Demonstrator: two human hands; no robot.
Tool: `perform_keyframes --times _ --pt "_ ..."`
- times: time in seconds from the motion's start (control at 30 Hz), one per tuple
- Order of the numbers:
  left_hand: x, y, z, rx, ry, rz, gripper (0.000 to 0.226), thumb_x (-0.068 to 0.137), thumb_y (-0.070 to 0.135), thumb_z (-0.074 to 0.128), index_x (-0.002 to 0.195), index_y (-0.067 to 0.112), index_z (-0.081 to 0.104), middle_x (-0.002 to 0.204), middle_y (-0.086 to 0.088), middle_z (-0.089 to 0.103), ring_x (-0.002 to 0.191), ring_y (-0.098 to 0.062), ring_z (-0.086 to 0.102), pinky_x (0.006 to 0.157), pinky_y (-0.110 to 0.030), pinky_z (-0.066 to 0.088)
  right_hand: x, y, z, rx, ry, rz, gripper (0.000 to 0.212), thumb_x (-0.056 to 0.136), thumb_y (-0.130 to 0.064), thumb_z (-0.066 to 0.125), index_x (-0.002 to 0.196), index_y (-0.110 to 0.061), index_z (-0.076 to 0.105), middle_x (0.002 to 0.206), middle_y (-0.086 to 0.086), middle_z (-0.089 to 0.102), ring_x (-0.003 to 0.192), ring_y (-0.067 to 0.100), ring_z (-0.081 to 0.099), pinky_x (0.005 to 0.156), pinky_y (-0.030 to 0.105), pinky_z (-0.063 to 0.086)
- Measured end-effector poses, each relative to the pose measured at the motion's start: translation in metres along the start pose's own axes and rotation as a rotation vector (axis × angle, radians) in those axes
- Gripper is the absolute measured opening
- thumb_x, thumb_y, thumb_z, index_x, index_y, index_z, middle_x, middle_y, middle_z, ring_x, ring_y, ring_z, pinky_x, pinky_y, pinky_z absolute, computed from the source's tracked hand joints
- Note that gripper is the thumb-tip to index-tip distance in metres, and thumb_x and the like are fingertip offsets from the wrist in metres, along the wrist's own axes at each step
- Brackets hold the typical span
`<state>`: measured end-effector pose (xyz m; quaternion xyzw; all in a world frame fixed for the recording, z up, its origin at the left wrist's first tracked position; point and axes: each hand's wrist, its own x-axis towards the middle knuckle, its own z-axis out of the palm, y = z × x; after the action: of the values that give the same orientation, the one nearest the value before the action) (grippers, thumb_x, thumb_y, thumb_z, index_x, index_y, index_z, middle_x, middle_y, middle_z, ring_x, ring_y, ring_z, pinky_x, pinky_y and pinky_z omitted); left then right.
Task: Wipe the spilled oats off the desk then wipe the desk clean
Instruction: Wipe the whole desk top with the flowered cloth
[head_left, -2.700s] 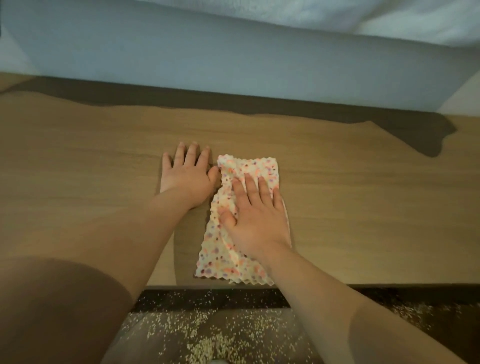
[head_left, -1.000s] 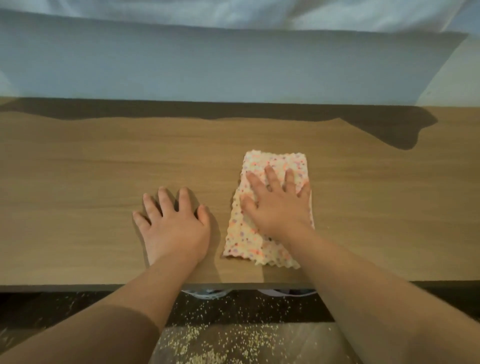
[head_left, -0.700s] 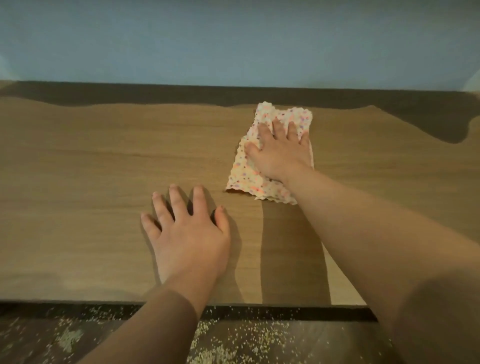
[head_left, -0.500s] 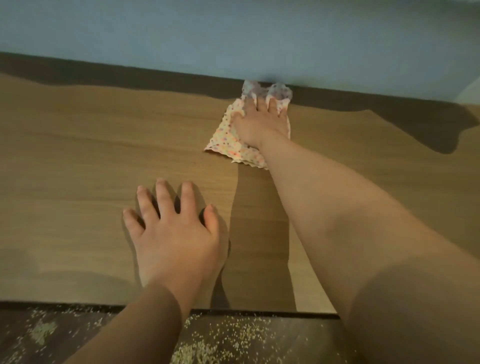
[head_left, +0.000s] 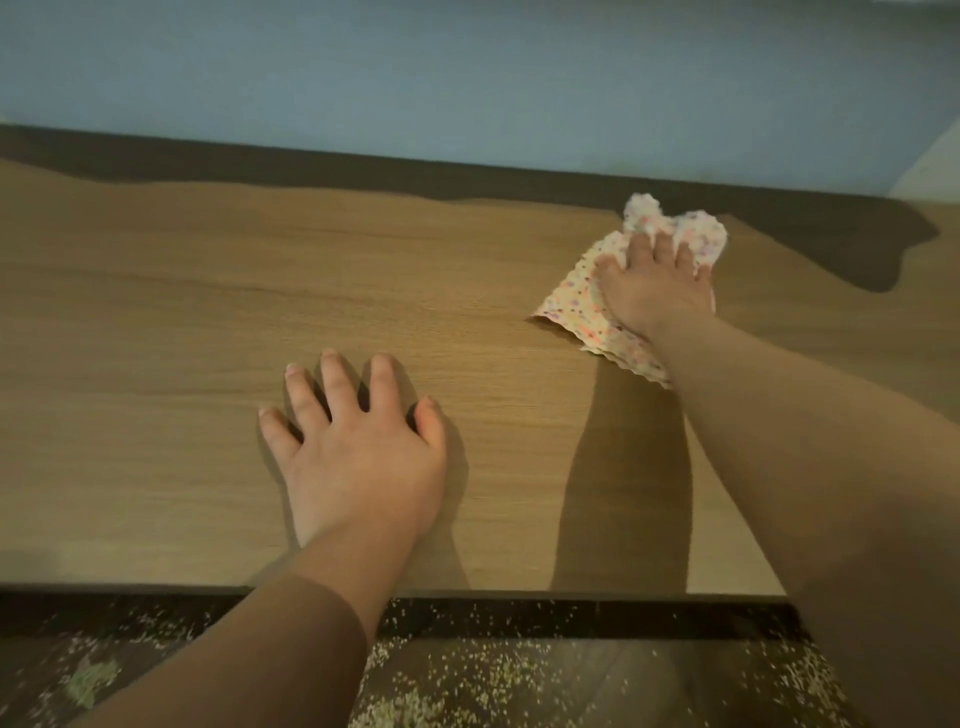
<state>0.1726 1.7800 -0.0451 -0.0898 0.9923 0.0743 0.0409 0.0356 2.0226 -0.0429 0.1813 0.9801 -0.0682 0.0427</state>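
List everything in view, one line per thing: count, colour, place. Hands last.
desk: one, light brown wood grain, fills the middle of the view.
cloth: one, white with coloured dots, far right of the desk, bunched at its far end.
oats: many, pale, scattered on the floor below the desk's near edge.
floor: one, dark, along the bottom.
wall: one, blue-grey, behind the desk.
left hand: one, flat on the desk, fingers spread.
right hand: one, pressing on the cloth.
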Motion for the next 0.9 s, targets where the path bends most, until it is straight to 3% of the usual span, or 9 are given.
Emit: perform_keyframes --times 0.17,0.3,0.47,0.57,0.73,0.8,0.9 --pt "-0.001 -0.002 -0.003 -0.003 -0.018 0.021 0.061 0.094 0.053 0.009 0.149 0.030 0.001 0.159 -0.008 -0.003 0.145 -0.033 -0.007 0.115 -0.055 0.003 -0.042 0.058 -0.004 -0.017 -0.015 0.091 0.066 0.097 -0.054 0.013 0.152 -0.019 0.003 0.158 0.006 -0.005 0.145 0.028 -0.004 0.116 0.046 -0.003" --pt "-0.001 -0.001 -0.003 0.000 -0.017 0.018 0.060 0.094 0.053 0.009 0.149 0.030 0.003 0.159 -0.009 -0.002 0.144 -0.034 -0.007 0.115 -0.055 0.003 -0.086 0.054 -0.002 -0.020 -0.019 0.074 0.066 0.096 -0.052 0.014 0.152 -0.019 0.001 0.158 0.006 -0.007 0.145 0.027 -0.005 0.116 0.046 -0.003" --pt "0.001 -0.001 -0.002 -0.003 -0.013 0.001 0.059 0.094 0.052 0.013 0.149 0.029 0.010 0.158 -0.010 0.002 0.144 -0.034 -0.004 0.115 -0.055 0.004 -0.158 -0.014 0.012 -0.053 -0.072 -0.273 0.064 0.097 -0.051 0.009 0.150 -0.021 -0.009 0.156 0.003 -0.016 0.143 0.023 -0.017 0.114 0.043 -0.009" --pt "-0.001 0.000 -0.002 -0.003 0.006 -0.012 0.059 0.094 0.051 0.014 0.149 0.030 0.013 0.158 -0.009 0.005 0.144 -0.034 -0.001 0.115 -0.054 0.005 -0.189 -0.048 0.021 0.002 -0.098 -0.460 0.062 0.098 -0.049 0.011 0.150 -0.022 -0.007 0.157 0.000 -0.015 0.142 0.020 -0.020 0.114 0.041 -0.014" --pt "0.000 0.001 -0.001 -0.004 0.024 -0.009 0.056 0.095 0.048 0.019 0.148 0.029 0.018 0.158 -0.010 0.008 0.144 -0.034 0.001 0.114 -0.053 0.005 -0.232 -0.022 0.020 -0.043 -0.121 -0.687 0.059 0.096 -0.052 0.005 0.147 -0.029 -0.011 0.154 -0.007 -0.019 0.140 0.016 -0.024 0.112 0.039 -0.020" --pt "0.000 0.000 0.000 -0.005 0.032 -0.011 0.056 0.095 0.049 0.019 0.147 0.029 0.020 0.157 -0.011 0.009 0.144 -0.034 0.001 0.113 -0.053 0.006 -0.239 0.009 0.015 -0.113 -0.153 -0.643 0.055 0.092 -0.055 -0.005 0.139 -0.033 -0.021 0.147 -0.011 -0.028 0.133 0.016 -0.035 0.109 0.040 -0.023" --pt "0.000 0.000 0.001 -0.003 0.034 -0.004 0.057 0.095 0.051 0.018 0.147 0.028 0.020 0.157 -0.011 0.009 0.144 -0.034 0.000 0.114 -0.054 0.006 -0.221 0.052 0.007 -0.197 -0.143 -0.453 0.059 0.085 -0.056 -0.014 0.138 -0.033 -0.026 0.146 -0.008 -0.031 0.131 0.017 -0.035 0.109 0.038 -0.020"
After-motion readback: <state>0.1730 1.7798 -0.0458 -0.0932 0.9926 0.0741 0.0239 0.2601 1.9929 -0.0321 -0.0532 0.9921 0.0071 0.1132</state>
